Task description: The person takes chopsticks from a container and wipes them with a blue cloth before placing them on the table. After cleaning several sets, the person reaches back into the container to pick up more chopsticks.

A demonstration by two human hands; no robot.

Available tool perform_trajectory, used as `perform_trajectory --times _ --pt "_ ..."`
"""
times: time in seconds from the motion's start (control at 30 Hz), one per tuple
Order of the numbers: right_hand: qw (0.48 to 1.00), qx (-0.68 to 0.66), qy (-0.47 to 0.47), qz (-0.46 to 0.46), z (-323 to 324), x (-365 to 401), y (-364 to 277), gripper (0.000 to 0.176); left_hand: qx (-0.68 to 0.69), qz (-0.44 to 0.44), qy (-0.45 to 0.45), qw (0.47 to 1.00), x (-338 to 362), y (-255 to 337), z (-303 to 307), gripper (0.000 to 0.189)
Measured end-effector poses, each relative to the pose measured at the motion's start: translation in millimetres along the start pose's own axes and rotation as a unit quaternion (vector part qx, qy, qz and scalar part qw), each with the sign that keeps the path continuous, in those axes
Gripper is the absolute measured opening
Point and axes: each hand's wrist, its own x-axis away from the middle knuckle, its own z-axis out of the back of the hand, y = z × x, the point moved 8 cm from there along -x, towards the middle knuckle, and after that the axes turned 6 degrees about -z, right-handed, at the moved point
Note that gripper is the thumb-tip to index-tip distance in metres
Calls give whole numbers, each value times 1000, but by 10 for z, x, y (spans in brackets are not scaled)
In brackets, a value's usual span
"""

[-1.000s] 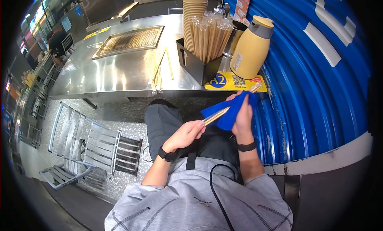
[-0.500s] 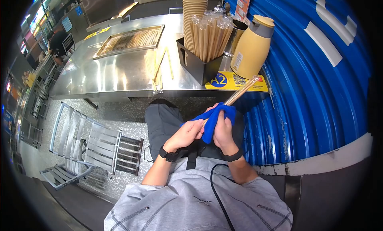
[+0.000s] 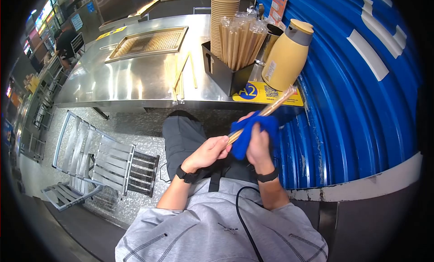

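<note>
Over my lap, my left hand (image 3: pixel 209 153) grips the lower end of plastic-wrapped chopsticks (image 3: pixel 279 102). They slant up and to the right, their far end near the table edge. A blue cloth (image 3: pixel 244 140) is bunched around their middle, with my right hand (image 3: pixel 259 146) closed on it; that hand is slightly blurred. More wrapped chopsticks (image 3: pixel 180 83) lie loose on the steel table (image 3: pixel 135 88). Others stand in a black holder (image 3: pixel 230 78) beside a tall stack of paper cups (image 3: pixel 221 31).
A yellow jug (image 3: pixel 289 56) stands by the blue corrugated wall (image 3: pixel 343 121), behind a yellow A2 sign (image 3: pixel 257 92). A grill grate (image 3: pixel 149 44) is set into the table. Slatted metal chairs (image 3: pixel 110 162) stand at left. A person (image 3: pixel 67 45) sits far left.
My right hand and the blue cloth have shifted slightly right, and the cloth looks more spread. More of the chopsticks' lower part shows between my hands. The view has tilted slightly.
</note>
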Motion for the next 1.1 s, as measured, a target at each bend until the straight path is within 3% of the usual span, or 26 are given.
perform_trajectory --times 0.07,0.1,0.23,0.33,0.4,0.47,0.6,0.73,0.9,1.0,1.1 --pt "996 -4 -44 -74 -80 102 176 21 -23 -25 4 999 1 39 -7 44" --pt "996 0 -67 -60 -112 100 149 19 -20 -7 -11 1000 19 13 43 44" --pt "979 167 -100 55 -177 88 -65 14 -92 -46 89 991 83 51 460 36" --pt "969 188 -149 -65 -210 169 155 13 -129 -99 219 962 179 477 597 33" --pt "937 293 -189 -32 -351 237 202 11 -98 -119 215 964 180 590 494 32" --pt "915 313 -239 87 -541 308 122 11 -36 -147 193 970 169 627 406 30" --pt "927 275 -253 -44 -447 371 456 14 -71 -130 225 963 185 463 498 24" --pt "925 253 -278 -57 -375 418 462 12 21 -173 293 940 228 450 530 27" --pt "934 234 -268 -46 -207 498 515 11 30 -199 289 936 209 479 563 28" --pt "941 145 -226 -207 -211 503 516 11 34 -203 268 941 180 473 521 28" --pt "945 134 -218 -204 -254 410 494 12 -21 -190 255 948 149 474 449 28"
